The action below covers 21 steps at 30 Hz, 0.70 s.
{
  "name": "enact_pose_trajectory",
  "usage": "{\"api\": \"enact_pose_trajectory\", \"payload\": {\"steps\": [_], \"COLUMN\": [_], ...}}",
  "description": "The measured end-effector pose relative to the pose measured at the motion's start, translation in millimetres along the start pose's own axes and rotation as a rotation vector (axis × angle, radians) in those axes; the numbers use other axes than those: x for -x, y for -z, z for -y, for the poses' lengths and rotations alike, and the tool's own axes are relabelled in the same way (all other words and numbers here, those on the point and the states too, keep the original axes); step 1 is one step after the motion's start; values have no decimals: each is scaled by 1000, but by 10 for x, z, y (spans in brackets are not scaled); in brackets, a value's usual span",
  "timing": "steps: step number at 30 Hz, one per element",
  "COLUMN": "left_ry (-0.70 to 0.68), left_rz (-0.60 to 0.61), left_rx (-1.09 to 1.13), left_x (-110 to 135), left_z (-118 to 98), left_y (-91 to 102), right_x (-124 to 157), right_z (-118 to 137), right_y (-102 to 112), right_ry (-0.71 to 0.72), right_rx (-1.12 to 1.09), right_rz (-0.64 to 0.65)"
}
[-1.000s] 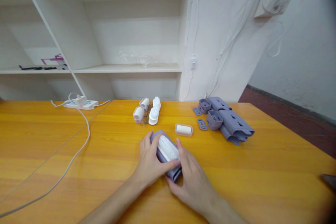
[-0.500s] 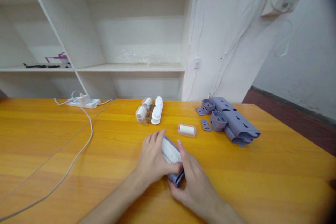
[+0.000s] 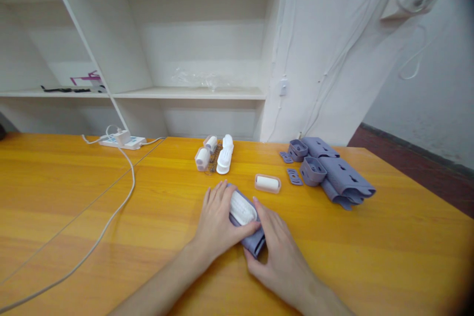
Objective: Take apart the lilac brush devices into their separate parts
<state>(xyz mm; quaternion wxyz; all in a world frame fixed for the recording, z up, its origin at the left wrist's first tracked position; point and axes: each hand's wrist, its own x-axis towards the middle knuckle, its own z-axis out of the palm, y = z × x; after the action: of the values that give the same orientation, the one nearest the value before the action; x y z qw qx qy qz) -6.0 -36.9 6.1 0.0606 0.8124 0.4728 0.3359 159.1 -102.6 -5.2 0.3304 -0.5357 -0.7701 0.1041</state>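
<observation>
Both my hands rest on a purple casing (image 3: 255, 243) that lies on the orange table (image 3: 111, 217) near the middle. A white ribbed insert (image 3: 242, 208) sits on top of the casing. My left hand (image 3: 217, 222) wraps the casing's left side, thumb pressed against the white insert. My right hand (image 3: 276, 247) presses against the right side, fingers closed along it. A small roller in a clear case (image 3: 267, 183) lies just beyond my fingertips.
White parts and rollers (image 3: 215, 153) lie at the back centre. A stack of purple casings and trays (image 3: 333, 173) sits at the back right. A power strip (image 3: 122, 141) and its white cable (image 3: 111, 217) run across the left. White shelves stand behind the table.
The view has shifted slightly left and up. My left fingers curled over the white insert half a second ago, then spread back along the casing; both hands stay on it.
</observation>
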Motion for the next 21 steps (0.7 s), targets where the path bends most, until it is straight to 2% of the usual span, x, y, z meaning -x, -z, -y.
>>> {"api": "enact_pose_trajectory", "payload": {"steps": [5, 8, 12, 16, 21], "left_ry": [-106, -148, -169, -183, -176], "left_rz": [35, 79, 242, 394, 380], "left_rx": [39, 128, 190, 210, 278], "left_x": [-18, -80, -168, -186, -136], "left_z": [66, 86, 125, 147, 103], "left_y": [73, 188, 360, 473, 483], "right_x": [-5, -3, 9, 26, 34], "right_z": [-92, -211, -316, -271, -225], "right_y": [28, 91, 201, 251, 264], "right_ry": [-41, -69, -85, -64, -54], "right_rx": [26, -30, -153, -202, -216], "right_rz": [-26, 19, 166, 237, 262]}}
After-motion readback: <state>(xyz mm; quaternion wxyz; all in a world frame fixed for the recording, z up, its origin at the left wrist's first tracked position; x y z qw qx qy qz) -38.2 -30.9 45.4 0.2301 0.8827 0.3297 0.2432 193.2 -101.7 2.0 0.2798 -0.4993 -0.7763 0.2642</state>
